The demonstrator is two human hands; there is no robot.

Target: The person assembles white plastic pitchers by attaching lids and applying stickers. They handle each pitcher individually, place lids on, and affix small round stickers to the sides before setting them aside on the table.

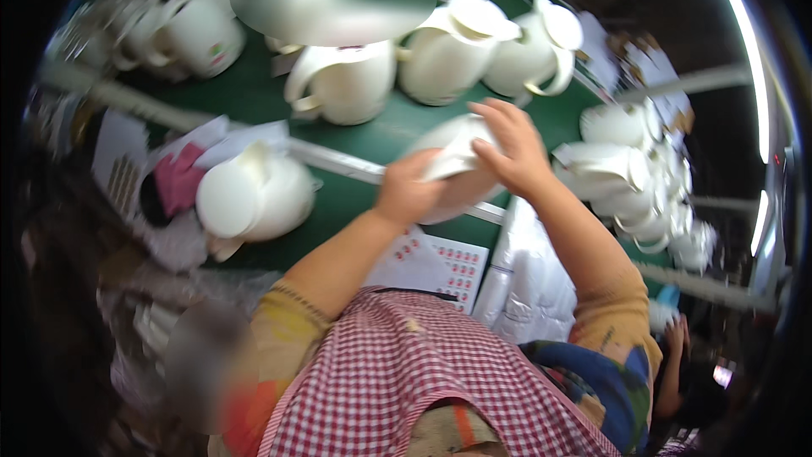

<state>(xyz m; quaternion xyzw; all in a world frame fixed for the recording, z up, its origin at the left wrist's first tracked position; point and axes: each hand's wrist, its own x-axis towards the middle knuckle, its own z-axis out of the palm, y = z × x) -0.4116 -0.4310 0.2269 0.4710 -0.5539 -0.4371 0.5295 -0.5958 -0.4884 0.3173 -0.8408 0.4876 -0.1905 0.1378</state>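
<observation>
A white pitcher [458, 140] is between my two hands over the green work surface, tilted and somewhat blurred. My left hand [409, 189] wraps round its near left side. The fingers of my right hand [513, 149] curve over its right side, with the thumb against its top. Part of the pitcher is hidden behind my hands. Below it lies a white sheet with rows of small red stickers [448, 261]. Another white lidded pitcher [283, 195] rests to the left, beyond my left forearm.
Several white pitchers [351, 83] stand along the far side of the table. More are grouped at the far left [199, 38] and right [605, 173]. A pale rail [338, 161] crosses the surface. White plastic wrapping [529, 275] and a pink cloth [179, 179] lie nearby. Another person's hand [677, 334] shows at right.
</observation>
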